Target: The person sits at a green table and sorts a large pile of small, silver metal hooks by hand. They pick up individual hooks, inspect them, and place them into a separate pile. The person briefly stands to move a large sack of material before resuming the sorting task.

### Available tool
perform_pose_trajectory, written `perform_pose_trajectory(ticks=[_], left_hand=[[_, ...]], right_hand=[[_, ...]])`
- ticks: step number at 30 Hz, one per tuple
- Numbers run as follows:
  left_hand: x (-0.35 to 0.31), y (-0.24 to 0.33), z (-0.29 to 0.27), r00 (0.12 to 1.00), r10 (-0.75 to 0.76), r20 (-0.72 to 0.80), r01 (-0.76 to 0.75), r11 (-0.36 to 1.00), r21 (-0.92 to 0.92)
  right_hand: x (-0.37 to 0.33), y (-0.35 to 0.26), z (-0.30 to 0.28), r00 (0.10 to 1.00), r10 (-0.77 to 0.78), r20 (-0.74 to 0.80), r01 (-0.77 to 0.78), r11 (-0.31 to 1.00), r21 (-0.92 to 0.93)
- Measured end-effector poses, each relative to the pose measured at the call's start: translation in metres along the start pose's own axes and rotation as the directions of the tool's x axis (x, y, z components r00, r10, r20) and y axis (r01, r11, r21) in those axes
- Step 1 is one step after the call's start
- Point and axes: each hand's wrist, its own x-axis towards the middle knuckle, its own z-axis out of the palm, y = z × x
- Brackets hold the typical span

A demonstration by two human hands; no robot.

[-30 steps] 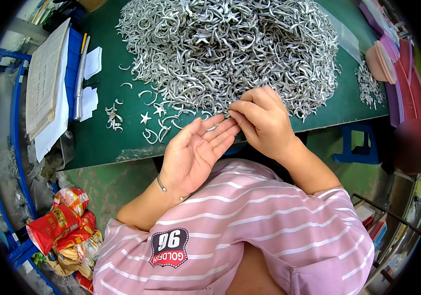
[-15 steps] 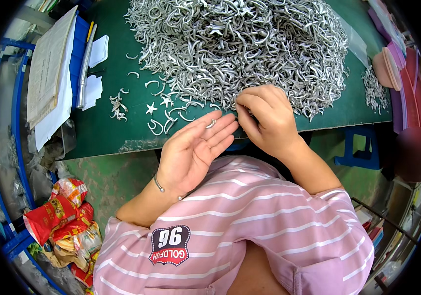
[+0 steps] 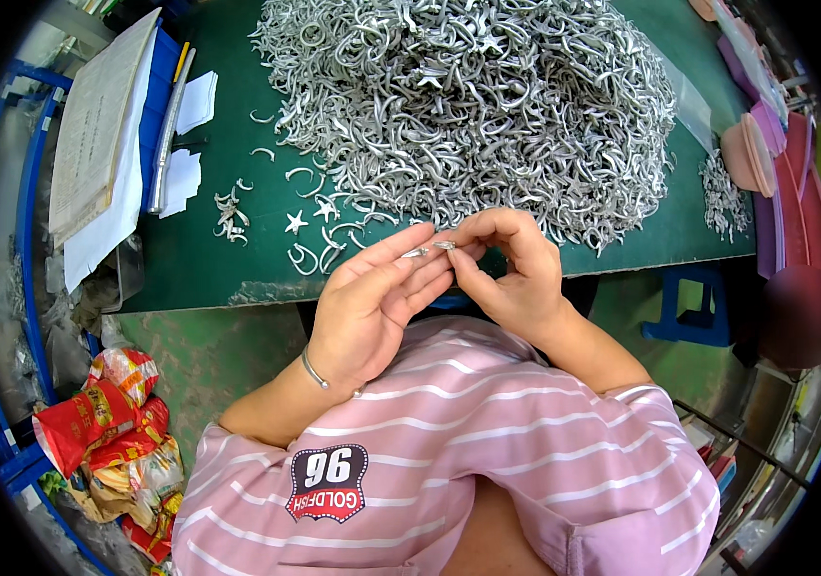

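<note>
A large heap of small silver curved metal pieces (image 3: 487,125) covers the middle of the green table (image 3: 209,259). My left hand (image 3: 377,298) is palm up at the table's near edge, fingers stretched out, with a small silver metal piece (image 3: 414,252) lying on them. Just to its right, my right hand (image 3: 516,264) pinches another silver metal piece (image 3: 445,245) between thumb and forefinger, against the left fingertips. Left of the heap lie a loose star-shaped piece (image 3: 296,223) and several curved ones.
Small piles of metal pieces lie at left (image 3: 230,216) and far right (image 3: 723,197). Papers on a clipboard (image 3: 103,125), a pen (image 3: 170,134) and paper scraps (image 3: 180,182) are at left. Pink bins (image 3: 751,154) stand right; a blue stool (image 3: 689,307) is below.
My right hand has come back from the heap's near edge toward me, now pinching a metal piece at the left fingertips. The left hand stays palm up with its piece.
</note>
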Motion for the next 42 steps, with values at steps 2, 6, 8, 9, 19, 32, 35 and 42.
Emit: perform_pose_trajectory(ticks=[2, 6, 8, 9, 19, 32, 35, 42], left_hand=[[0.0, 0.001, 0.0, 1.0, -0.002, -0.002, 0.002, 1.0, 0.005], [0.001, 0.002, 0.003, 1.0, -0.022, -0.009, 0.022, 1.0, 0.008], [0.001, 0.003, 0.005, 0.999, -0.028, -0.021, 0.028, 1.0, 0.006], [0.001, 0.002, 0.005, 1.0, -0.029, -0.011, 0.029, 0.999, 0.027], [-0.002, 0.031, -0.015, 0.915, 0.403, -0.033, -0.373, 0.873, 0.314], [0.004, 0.106, -0.094, 0.635, 0.63, 0.447, -0.101, -0.506, 0.857], [0.011, 0.112, -0.105, 0.642, 0.629, 0.439, -0.16, -0.451, 0.878], [0.018, 0.109, -0.076, 0.548, 0.576, 0.606, -0.195, -0.617, 0.763]], right_hand=[[-0.001, 0.002, 0.002, 1.0, 0.007, -0.018, -0.006, 1.0, 0.016], [-0.002, 0.0, 0.002, 0.999, 0.025, -0.042, -0.024, 1.0, 0.01], [0.001, -0.003, 0.003, 1.0, -0.021, -0.007, 0.02, 0.999, -0.037], [0.004, -0.003, -0.001, 0.997, -0.071, 0.042, 0.075, 0.993, -0.09], [0.006, 0.001, 0.003, 0.919, -0.394, 0.035, 0.381, 0.859, -0.343], [0.001, 0.008, 0.003, 0.905, -0.418, 0.078, 0.422, 0.862, -0.281], [0.002, 0.009, 0.002, 0.901, -0.427, 0.073, 0.43, 0.859, -0.278], [0.001, 0.011, 0.002, 0.902, -0.428, 0.06, 0.426, 0.859, -0.283]])
